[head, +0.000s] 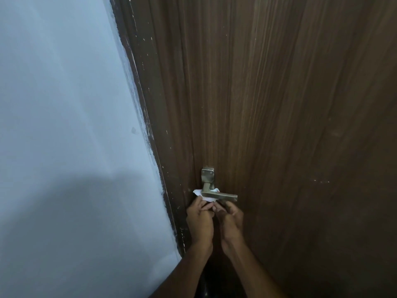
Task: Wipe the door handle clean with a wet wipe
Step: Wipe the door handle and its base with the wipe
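A brushed metal lever door handle (223,195) with a square mounting plate sits on the dark brown wooden door (279,104). A white wet wipe (200,194) is wrapped under the handle near its neck, showing both left of and behind the lever. My left hand (199,218) grips the wipe from below at its left side. My right hand (229,218) is just under the lever, fingers curled toward the wipe's right part. The fingertips of both hands meet beneath the handle; the wipe's lower part is hidden by them.
A pale blue-white wall (64,125) fills the left side, meeting the dark door frame (150,125), which has white paint specks. The door surface extends to the right and upward.
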Available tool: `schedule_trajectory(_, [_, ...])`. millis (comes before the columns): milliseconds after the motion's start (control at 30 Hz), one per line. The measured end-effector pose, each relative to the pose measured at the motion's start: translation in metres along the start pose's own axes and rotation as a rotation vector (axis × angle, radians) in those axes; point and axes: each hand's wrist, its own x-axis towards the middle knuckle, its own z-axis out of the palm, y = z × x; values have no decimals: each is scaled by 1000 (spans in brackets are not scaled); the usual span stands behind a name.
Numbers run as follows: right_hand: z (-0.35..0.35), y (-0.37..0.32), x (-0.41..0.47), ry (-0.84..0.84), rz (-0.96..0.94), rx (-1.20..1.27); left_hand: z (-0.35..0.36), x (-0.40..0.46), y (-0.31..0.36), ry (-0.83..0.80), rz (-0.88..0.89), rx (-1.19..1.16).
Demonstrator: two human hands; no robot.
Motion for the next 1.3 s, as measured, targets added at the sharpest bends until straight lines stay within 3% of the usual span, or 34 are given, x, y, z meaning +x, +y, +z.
schedule_trajectory(167, [0,-4,-3,-7,17,3,-3,5,3,11,-142,-32])
schedule_trajectory(467, [12,-3,-2,-88,158,486,0,4,12,121,-119,-264])
schedule_trajectory(733, [9,-7,-6,-129,165,369,-10,0,6,-25,-166,-132])
schedule_trajectory(833, [12,-4,-5,-69,170,351,-10,0,9,-81,-182,-94])
schedule_trajectory(1033, [12,0,-9,12,143,70,-16,-2,7,-130,-237,32])
schedule_trajectory(1300, [-20,-14,-19,413,-134,5,-29,0,12,-340,-211,183])
